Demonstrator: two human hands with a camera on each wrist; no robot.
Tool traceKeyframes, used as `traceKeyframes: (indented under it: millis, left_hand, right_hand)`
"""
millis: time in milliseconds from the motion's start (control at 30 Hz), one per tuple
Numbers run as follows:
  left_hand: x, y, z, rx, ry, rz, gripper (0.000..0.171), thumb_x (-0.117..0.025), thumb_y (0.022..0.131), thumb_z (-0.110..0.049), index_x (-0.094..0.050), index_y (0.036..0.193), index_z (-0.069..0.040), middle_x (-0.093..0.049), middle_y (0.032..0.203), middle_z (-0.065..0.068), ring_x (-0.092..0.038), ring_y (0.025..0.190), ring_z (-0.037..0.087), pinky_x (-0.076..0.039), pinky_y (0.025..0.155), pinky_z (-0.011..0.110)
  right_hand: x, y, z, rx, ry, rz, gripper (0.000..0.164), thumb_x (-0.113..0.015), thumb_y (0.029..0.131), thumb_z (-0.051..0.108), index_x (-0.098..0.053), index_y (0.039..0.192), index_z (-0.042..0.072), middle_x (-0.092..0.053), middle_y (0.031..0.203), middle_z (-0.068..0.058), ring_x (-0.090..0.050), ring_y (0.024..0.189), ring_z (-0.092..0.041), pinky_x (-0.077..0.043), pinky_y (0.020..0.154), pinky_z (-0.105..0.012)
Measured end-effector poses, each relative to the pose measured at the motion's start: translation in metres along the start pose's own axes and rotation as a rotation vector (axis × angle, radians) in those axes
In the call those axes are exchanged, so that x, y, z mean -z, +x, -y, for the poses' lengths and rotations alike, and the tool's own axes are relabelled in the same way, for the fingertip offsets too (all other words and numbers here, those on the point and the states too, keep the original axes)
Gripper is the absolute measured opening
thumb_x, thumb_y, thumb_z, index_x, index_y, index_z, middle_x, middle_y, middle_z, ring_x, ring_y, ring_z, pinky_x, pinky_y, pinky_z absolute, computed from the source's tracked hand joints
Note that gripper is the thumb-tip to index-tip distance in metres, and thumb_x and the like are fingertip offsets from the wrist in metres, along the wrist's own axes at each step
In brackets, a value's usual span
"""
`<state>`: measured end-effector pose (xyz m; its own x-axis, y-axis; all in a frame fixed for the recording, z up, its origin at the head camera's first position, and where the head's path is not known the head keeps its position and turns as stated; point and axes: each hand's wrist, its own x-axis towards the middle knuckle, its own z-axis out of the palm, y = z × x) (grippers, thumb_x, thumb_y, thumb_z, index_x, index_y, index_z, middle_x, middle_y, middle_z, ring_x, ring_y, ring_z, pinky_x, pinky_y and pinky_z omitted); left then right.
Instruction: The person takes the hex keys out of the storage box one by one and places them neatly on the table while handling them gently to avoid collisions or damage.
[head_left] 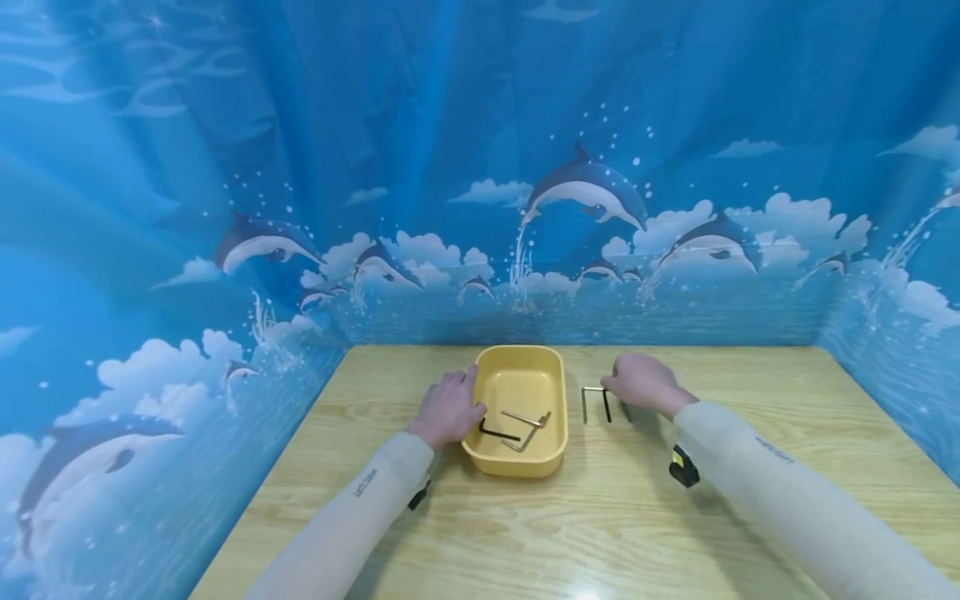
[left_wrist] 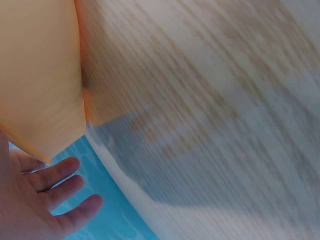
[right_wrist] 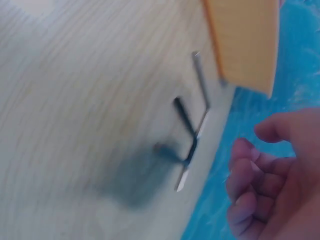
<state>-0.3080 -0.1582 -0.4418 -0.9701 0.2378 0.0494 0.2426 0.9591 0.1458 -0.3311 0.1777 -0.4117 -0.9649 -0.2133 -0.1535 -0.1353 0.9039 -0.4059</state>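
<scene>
Bin [head_left: 517, 468] held, L hand [head_left: 447, 408]; R hand [head_left: 643, 383] nr hex keys [right_wrist: 185, 117].

A left hand [left_wrist: 32, 202], fingers loosely spread, is seen at the edge of a pale orange container [left_wrist: 40, 75], contact apparently made, though partly hidden. A wood-grain tabletop [left_wrist: 215, 70] is crossed by a shadow [left_wrist: 170, 175] and bordered by blue sheeting [left_wrist: 112, 202].

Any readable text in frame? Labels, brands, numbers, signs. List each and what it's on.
Left sleeve: dark lettering, seems to begin "Let"; the rest is too small and blurred to read.
Right sleeve: dark lettering, too blurred to read.
None that I can make out on the yellow container, the hex keys or the dolphin backdrop.
</scene>
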Motion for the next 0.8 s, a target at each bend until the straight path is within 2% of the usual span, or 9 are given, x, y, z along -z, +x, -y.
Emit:
traceKeyframes:
  millis: [200,433,667,800]
  left_hand:
    - [0.0,0.001,0.001,-0.002,-0.003,-0.005,0.073,-0.054,0.099,-0.039,-0.028,0.159,-0.006,-0.047,0.152,0.018,-0.043,0.141,0.034,-0.041,0.111,0.054]
    - [0.001,0.001,0.0,-0.003,0.008,-0.002,0.073,-0.054,0.099,-0.039,-0.027,0.159,-0.006,-0.046,0.152,0.018,-0.043,0.141,0.034,-0.041,0.111,0.054]
    - [0.001,-0.001,0.001,-0.009,0.013,0.001,0.074,-0.054,0.099,-0.039,-0.028,0.159,-0.005,-0.047,0.151,0.019,-0.043,0.141,0.035,-0.041,0.11,0.054]
    - [0.001,0.0,0.001,-0.011,0.02,0.002,0.075,-0.055,0.099,-0.04,-0.028,0.159,-0.005,-0.048,0.151,0.019,-0.044,0.14,0.035,-0.042,0.11,0.054]
  right_hand:
    - [0.006,0.0,0.028,0.056,-0.006,0.012,0.049,-0.058,0.097,0.031,-0.041,0.052,0.022,-0.03,0.048,0.008,-0.025,0.043,-0.009,-0.03,0.044,-0.026]
    - [0.008,0.001,0.065,0.162,-0.026,0.053,0.048,-0.059,0.097,0.028,-0.043,0.053,0.021,-0.033,0.048,0.007,-0.028,0.042,-0.009,-0.03,0.045,-0.026]
    - [-0.001,0.008,0.099,0.258,-0.121,0.144,0.047,-0.061,0.095,0.022,-0.042,0.051,0.02,-0.033,0.046,0.007,-0.029,0.042,-0.009,-0.029,0.045,-0.025]
    - [-0.009,0.011,0.119,0.278,-0.181,0.207,0.044,-0.063,0.093,0.019,-0.048,0.052,0.02,-0.041,0.046,0.006,-0.037,0.042,-0.01,-0.033,0.046,-0.026]
